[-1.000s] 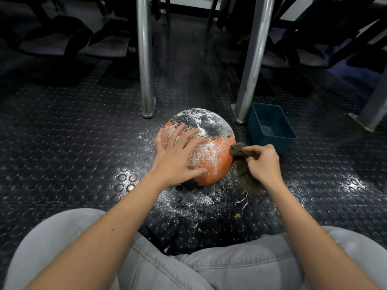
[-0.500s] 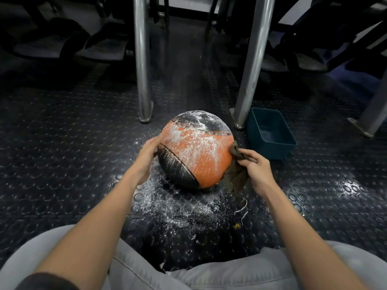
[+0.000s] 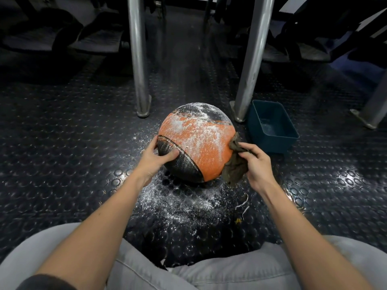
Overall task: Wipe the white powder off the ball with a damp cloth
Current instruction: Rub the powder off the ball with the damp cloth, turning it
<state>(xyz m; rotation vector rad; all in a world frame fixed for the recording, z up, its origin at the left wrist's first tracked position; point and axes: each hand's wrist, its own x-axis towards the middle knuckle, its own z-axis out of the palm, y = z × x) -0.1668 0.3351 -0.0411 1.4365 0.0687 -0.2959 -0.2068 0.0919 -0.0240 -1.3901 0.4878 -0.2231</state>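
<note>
Ball (image 3: 201, 147), its orange and dark panels dusted white, sits on the studded floor (image 3: 73, 143) ahead of the person's knees. The left hand (image 3: 155, 162) cups its left side, thumb on the dark panel and fingers curled behind, evidently to keep it from rolling under the wipe. The right hand (image 3: 256, 164) pinches a bunched brown cloth (image 3: 234, 166) against the ball's right flank, close to the blue tub (image 3: 272, 126), which appears to hold water for re-wetting; spilled powder (image 3: 180, 204) rings the ball's base.

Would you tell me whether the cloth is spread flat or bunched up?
Bunched up: the cloth hangs crumpled from the right hand, its upper end against the ball.
</note>
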